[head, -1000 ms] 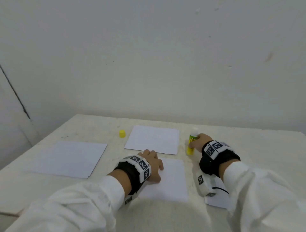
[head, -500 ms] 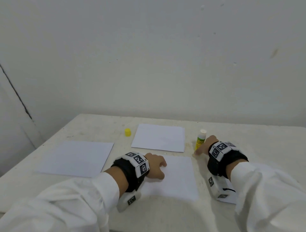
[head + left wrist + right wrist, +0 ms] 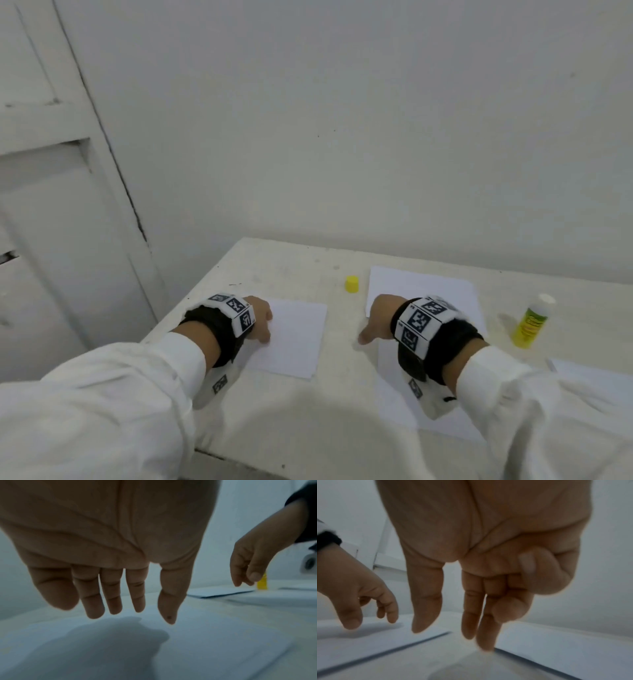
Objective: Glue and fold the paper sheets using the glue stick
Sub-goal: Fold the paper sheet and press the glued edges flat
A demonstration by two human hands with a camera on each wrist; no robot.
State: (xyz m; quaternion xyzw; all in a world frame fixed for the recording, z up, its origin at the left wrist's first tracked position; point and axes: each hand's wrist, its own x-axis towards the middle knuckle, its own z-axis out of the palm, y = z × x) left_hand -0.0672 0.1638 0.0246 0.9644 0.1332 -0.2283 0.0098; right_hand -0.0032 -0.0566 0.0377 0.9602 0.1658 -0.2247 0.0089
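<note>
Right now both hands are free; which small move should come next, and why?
Probably lower the left hand and grip the left sheet under it. The glue stick stands uncapped and released, and the right hand is empty beside another sheet.

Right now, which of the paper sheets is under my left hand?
The left sheet, alone near the table's left edge. Your left hand hovers over its near-left part; the other sheets lie beyond the yellow cap, around your right hand.

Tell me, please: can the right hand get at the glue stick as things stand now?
Probably yes. The glue stick stands upright and uncapped on the table, to the right of the right hand. That hand holds nothing, and nothing stands between them; only bare table and flat paper.
</note>
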